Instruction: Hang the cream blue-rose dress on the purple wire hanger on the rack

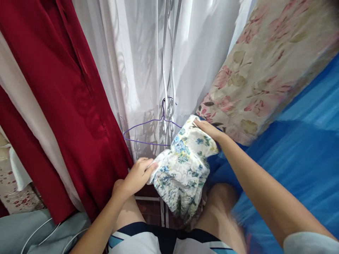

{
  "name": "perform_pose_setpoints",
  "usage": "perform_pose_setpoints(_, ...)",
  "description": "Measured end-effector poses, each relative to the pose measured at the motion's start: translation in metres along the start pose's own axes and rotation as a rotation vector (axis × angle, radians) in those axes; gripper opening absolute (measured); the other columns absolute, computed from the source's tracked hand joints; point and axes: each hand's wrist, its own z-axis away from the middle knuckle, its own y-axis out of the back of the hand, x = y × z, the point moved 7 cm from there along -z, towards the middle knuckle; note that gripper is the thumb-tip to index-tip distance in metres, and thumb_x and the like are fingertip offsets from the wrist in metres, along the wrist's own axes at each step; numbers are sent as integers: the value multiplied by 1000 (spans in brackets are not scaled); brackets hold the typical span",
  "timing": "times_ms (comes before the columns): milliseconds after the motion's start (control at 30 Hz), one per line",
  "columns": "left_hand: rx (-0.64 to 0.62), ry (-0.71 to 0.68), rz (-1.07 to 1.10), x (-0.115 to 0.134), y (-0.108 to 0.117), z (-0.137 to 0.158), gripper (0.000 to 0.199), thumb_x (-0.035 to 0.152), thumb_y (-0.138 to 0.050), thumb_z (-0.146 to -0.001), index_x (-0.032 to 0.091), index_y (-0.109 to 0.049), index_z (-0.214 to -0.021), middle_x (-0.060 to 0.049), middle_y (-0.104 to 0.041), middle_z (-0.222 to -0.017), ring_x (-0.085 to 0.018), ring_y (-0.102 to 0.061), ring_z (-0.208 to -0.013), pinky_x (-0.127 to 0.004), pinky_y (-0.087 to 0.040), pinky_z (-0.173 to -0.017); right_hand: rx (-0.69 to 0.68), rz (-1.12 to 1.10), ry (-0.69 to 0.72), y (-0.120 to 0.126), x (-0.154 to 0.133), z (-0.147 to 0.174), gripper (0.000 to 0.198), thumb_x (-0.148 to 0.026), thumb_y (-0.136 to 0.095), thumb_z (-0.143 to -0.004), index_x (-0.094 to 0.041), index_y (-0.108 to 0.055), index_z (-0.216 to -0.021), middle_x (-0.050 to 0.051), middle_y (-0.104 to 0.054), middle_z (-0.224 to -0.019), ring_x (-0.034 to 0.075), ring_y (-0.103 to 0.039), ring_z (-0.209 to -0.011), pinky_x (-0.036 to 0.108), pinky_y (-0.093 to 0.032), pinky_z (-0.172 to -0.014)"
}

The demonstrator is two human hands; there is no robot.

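Between my hands hangs a white garment printed with blue and green flowers; its exact cut is hard to make out. My left hand pinches its left edge between thumb and fingers. Higher up on the right, my right hand is closed on the other edge, with some fingers hidden by the cloth. A thin purple wire hanger hangs by its hook on a white metal rack just behind. The garment covers the right end of the hanger, so whether they touch cannot be told.
Red cloth hangs on the left, and a white curtain forms the backdrop. A cream floral cloth and bright blue fabric crowd the right side. Grey fabric with wire hangers lies at lower left.
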Motion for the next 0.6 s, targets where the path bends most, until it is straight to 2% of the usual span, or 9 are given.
perform_pose_setpoints(67, 55, -20, -21, -4, 19, -6, 35, 37, -56, -92, 21, -53, -60, -3, -53, -65, -21, -51, -75, -29, -40, -78, -175, -74, -117, -32, 2, -5, 47, -61, -75, -72, -16, -63, -61, 1, -61, -51, 13, -52, -45, 24, -40, -42)
perform_pose_setpoints(133, 75, -27, -80, -15, 42, -13, 34, 36, -59, -90, 22, -56, -60, -2, -53, -62, -22, -51, -73, -33, -40, -89, -238, -117, -142, -50, 0, -2, 42, -52, -78, -73, -17, -60, -59, 0, -57, -46, 11, -48, -40, 23, -36, -38)
perform_pose_setpoints(233, 26, -31, -229, -42, 82, -28, 28, 34, -71, -81, 23, -61, -57, -1, -54, -59, -21, -51, -71, -40, -31, -106, -219, -136, -125, -51, -1, 5, 38, -43, -80, -73, -18, -57, -55, -4, -51, -41, 9, -42, -35, 21, -31, -35)
perform_pose_setpoints(333, 24, 39, -309, -77, 127, -51, 16, 27, -84, -63, 25, -68, -63, -2, -62, -69, -24, -56, -89, -46, -14, -117, -332, -108, -152, -48, -2, 6, 41, -47, -81, -72, -17, -58, -55, -3, -54, -43, 9, -43, -37, 21, -31, -36)
perform_pose_setpoints(400, 27, 83, -391, -92, 151, -70, 15, 25, -82, -64, 26, -71, -73, -3, -66, -79, -26, -56, -97, -49, -14, -116, -421, -55, -166, -46, -4, 2, 45, -50, -80, -72, -16, -58, -52, -2, -54, -43, 7, -42, -37, 21, -29, -36)
perform_pose_setpoints(467, 25, 73, -509, -96, 166, -89, 12, 27, -74, -73, 26, -71, -85, -5, -69, -92, -28, -55, -100, -49, -24, -110, -442, -6, -170, -42, -5, -3, 49, -50, -80, -71, -16, -55, -48, -3, -49, -39, 5, -38, -35, 20, -25, -36)
perform_pose_setpoints(533, 59, 19, -558, -86, 172, -106, 11, 29, -65, -82, 24, -68, -92, -7, -68, -101, -28, -54, -102, -44, -34, -102, -430, 8, -187, -39, -5, -7, 47, -49, -81, -71, -15, -57, -48, -2, -50, -39, 5, -39, -36, 20, -26, -36)
perform_pose_setpoints(600, 116, -39, -469, -67, 167, -119, 14, 30, -55, -89, 22, -65, -96, -7, -67, -101, -26, -56, -99, -37, -39, -94, -421, -15, -223, -40, -3, -7, 42, -48, -82, -69, -13, -63, -54, 1, -58, -45, 8, -45, -38, 21, -30, -38)
